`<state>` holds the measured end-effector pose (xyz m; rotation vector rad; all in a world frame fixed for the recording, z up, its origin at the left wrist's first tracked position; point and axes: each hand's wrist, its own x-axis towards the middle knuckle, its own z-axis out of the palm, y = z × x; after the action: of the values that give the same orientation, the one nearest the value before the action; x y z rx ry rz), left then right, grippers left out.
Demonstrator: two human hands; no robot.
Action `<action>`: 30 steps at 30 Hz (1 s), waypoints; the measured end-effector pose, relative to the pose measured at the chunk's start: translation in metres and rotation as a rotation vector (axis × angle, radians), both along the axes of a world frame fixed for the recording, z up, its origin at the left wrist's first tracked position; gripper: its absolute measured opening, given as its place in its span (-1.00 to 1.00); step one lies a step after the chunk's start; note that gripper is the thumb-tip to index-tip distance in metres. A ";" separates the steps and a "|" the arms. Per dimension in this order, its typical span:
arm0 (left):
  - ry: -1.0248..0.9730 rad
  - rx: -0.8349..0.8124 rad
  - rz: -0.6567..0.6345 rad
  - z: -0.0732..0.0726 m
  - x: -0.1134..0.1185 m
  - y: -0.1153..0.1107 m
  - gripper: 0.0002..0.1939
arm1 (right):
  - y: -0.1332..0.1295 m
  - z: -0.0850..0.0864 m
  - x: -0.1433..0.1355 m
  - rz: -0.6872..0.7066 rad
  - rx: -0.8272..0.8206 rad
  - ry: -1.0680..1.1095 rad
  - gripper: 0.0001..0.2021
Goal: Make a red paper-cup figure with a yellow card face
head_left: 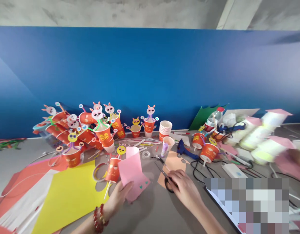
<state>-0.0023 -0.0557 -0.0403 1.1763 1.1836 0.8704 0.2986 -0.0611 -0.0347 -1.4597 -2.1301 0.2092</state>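
A curled sheet of pink paper [131,167] is pinched in my left hand [119,195], with small teal hearts near its right corner. My right hand [185,187] has its fingers closed at the black handle of the scissors [168,185]. The blades point away to the upper left, over a piece of orange paper [176,161] on the table. Beside my left hand, a red paper cup [113,170] with a yellow bunny face leans on a white stick. A roll of tape [99,172] lies to its left.
Red cup bunnies [102,133] crowd the back left. Yellow paper [69,198] covers the left front. A stack of cups [165,128] and a blue glue gun [185,150] stand ahead. Cables, a pixelated screen and paper towers [272,149] fill the right, where another person's hand [297,161] appears.
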 end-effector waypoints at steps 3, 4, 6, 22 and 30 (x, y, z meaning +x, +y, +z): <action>-0.012 -0.084 -0.093 -0.002 0.006 0.003 -0.51 | 0.003 -0.004 0.007 -0.009 0.009 -0.080 -0.82; -0.037 -0.102 -0.115 -0.003 0.007 0.001 -0.48 | 0.002 -0.006 0.008 -0.019 0.017 -0.094 -0.82; -0.106 -0.100 -0.130 -0.003 0.010 -0.002 -0.45 | 0.000 -0.009 0.011 -0.038 0.036 -0.115 -0.83; -0.172 -0.241 -0.077 -0.018 0.015 -0.005 -0.37 | -0.017 -0.026 0.004 -0.178 0.134 -0.248 -0.81; -0.162 -0.237 -0.143 -0.019 0.016 -0.004 -0.35 | -0.010 -0.018 0.000 -0.307 -0.081 -0.210 -0.85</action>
<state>0.0133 -0.0595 -0.0592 0.9660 1.0262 0.6839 0.2991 -0.0712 -0.0523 -1.9051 -2.0391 0.0286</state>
